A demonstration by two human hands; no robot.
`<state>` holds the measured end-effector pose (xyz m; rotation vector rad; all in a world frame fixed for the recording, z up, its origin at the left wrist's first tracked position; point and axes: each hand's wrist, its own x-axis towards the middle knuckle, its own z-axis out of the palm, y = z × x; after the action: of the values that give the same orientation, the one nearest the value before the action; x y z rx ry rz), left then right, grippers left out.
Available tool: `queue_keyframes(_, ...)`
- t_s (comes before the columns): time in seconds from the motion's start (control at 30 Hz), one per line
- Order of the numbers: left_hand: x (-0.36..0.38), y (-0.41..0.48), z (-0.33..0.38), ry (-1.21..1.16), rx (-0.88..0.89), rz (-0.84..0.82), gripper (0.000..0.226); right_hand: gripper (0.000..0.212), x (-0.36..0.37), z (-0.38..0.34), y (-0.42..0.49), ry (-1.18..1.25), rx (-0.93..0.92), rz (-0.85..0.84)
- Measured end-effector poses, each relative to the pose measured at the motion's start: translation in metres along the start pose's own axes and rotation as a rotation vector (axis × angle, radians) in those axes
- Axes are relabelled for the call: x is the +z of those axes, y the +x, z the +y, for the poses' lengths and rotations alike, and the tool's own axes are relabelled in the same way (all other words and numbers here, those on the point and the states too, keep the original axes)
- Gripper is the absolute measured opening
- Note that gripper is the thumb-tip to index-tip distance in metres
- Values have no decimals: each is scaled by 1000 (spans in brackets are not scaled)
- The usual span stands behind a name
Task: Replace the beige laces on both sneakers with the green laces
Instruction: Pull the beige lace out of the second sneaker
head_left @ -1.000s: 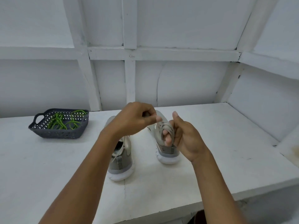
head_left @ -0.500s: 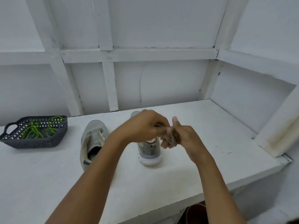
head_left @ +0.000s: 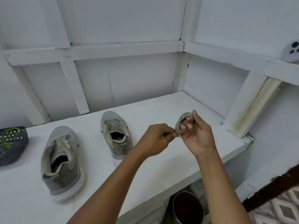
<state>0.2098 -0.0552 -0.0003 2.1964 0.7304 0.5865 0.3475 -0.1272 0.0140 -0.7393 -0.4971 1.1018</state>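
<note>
Two grey sneakers stand unlaced on the white shelf, heels toward me: the left sneaker (head_left: 61,160) near the front, the right sneaker (head_left: 115,133) farther back. A beige lace (head_left: 182,121) is wound in loops around the fingers of my right hand (head_left: 196,135), which is raised above the shelf to the right of the shoes. My left hand (head_left: 156,139) pinches the loose end of that lace right beside it. Green laces (head_left: 6,143) lie in a dark basket (head_left: 14,152) at the far left edge.
The white shelf (head_left: 161,167) ends in a front edge below my forearms and a side wall at the right. Under it stands a dark round metal bin (head_left: 188,207). A patterned cloth (head_left: 278,209) shows at the bottom right.
The view has swung right, so shoes and basket shifted left. Both hands moved right, away from above the right sneaker, still winding the beige lace around my right fingers.
</note>
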Motion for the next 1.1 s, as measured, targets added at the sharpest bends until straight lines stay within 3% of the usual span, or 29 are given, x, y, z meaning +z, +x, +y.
queue_keyframes(0.27, 31, 12, 25, -133, 7, -132, 18, 48, -52, -14, -16, 77, -26, 202)
queue_keyframes(0.47, 61, 24, 41, -230, 45, 10, 30, 50, -81, -25, -30, 50, -19, 199)
queue_keyframes(0.57, 79, 31, 45, -174, 109, -184, 51, 49, -93, -29, -39, -12, 20, 183)
queue_keyframes(0.67, 93, 33, 48, -204, 144, -314, 30, 43, -104, -32, -48, -43, 54, 214)
queue_keyframes(0.77, 109, 32, 48, -236, 93, -285, 19, 47, -114, -35, -56, -61, 62, 242)
queue_keyframes(0.87, 119, 34, 46, -243, 23, -213, 15, 50, -123, -37, -62, -88, 40, 284)
queue_keyframes(1.1, 146, 32, 49, -342, -27, -310, 11, 49, -145, -37, -78, -69, 51, 351)
